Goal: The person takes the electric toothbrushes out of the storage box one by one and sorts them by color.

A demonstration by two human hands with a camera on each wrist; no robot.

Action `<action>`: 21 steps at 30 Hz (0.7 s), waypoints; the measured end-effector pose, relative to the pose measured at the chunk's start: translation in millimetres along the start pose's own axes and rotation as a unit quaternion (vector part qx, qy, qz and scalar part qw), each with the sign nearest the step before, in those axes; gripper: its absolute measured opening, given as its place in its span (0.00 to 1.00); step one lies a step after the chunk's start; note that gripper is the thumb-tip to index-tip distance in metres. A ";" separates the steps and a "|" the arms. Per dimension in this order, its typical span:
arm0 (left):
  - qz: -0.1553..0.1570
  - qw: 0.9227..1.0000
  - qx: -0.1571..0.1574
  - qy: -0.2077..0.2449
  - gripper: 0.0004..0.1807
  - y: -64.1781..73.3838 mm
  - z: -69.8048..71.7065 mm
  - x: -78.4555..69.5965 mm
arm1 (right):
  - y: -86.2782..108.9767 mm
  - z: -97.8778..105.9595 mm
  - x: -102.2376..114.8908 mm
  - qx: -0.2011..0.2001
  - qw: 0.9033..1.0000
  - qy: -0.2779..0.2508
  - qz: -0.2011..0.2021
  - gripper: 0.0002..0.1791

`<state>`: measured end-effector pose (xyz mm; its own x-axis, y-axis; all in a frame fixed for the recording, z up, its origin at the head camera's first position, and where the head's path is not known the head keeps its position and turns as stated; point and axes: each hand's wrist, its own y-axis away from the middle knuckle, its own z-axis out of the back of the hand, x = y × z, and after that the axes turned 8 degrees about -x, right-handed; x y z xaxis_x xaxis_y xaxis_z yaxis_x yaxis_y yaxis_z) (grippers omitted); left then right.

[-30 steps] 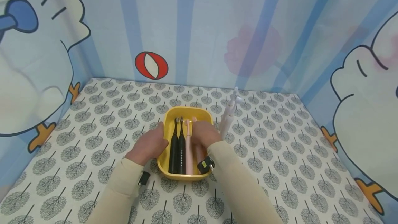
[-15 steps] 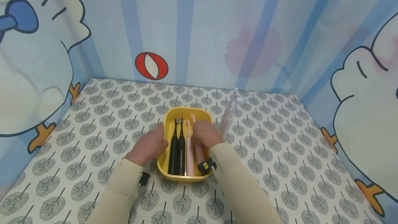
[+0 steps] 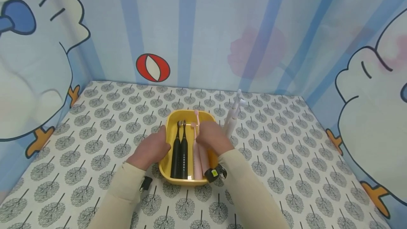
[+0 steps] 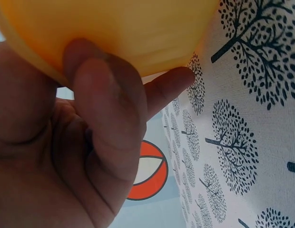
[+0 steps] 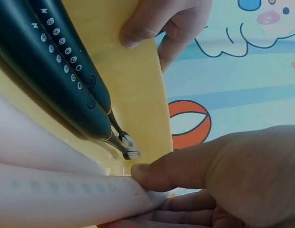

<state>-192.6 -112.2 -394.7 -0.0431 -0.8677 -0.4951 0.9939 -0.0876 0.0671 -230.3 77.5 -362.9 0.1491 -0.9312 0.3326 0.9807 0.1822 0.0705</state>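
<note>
A yellow tray (image 3: pixel 176 181) lies on the cloth with two black electric toothbrushes (image 3: pixel 180 160) side by side in its left part. Two pink electric toothbrushes are in its right part. My left hand (image 3: pixel 152 147) grips the tray's left rim, and in the left wrist view its fingers (image 4: pixel 109 95) meet the yellow wall. With thumb and fingers, my right hand (image 3: pixel 212 138) holds the rightmost pink toothbrush (image 5: pixel 66 190) near its upper handle. The other pink toothbrush (image 3: pixel 196 156) lies close on its left. The hand hides part of the held brush.
White electric toothbrushes (image 3: pixel 231 117) stand upright just behind and right of the tray, near my right hand. Tree-patterned cloth (image 3: pixel 270 144) covers the table. A striped cartoon curtain (image 3: pixel 203 45) closes off the back and sides.
The held pink toothbrush has shifted up and its head now reaches the tray's far rim. The other pink one has moved right, widening the gap beside the black brushes. My left hand stays put.
</note>
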 end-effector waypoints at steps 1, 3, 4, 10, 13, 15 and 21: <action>0.001 1.000 0.001 -0.001 0.37 -0.2 -0.3 -0.1 | 0.6 0.5 -0.8 -0.006 1.000 -0.004 0.002 0.05; 0.002 1.000 0.001 -0.003 0.38 -0.3 -0.7 -0.2 | 2.3 2.1 -1.6 -0.011 1.000 -0.012 0.000 0.05; 0.003 1.000 0.002 -0.003 0.38 -0.3 -0.8 -0.3 | 3.2 3.1 -1.7 -0.014 1.000 -0.017 -0.002 0.05; 0.004 1.000 0.000 0.006 0.36 0.4 -0.7 -0.4 | 10.4 8.1 -1.1 -0.028 0.999 -0.037 -0.019 0.08; 0.005 1.000 0.000 0.010 0.35 1.0 -0.1 -0.9 | 13.7 9.6 -0.7 -0.038 0.998 -0.048 -0.023 0.08; 0.004 1.000 -0.001 0.008 0.34 1.1 0.2 -1.1 | 15.6 10.5 -0.8 -0.050 0.997 -0.054 -0.018 0.08; 0.005 1.000 0.000 0.004 0.35 1.0 0.8 -1.9 | 22.8 13.0 -2.2 -0.089 0.993 -0.079 0.003 0.07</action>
<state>-191.6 -111.0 -392.9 -0.0325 -0.8643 -0.5019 0.9942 -0.0794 0.0723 -209.9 87.8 -349.8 0.1466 -0.8669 0.4765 0.9888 0.1151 -0.0948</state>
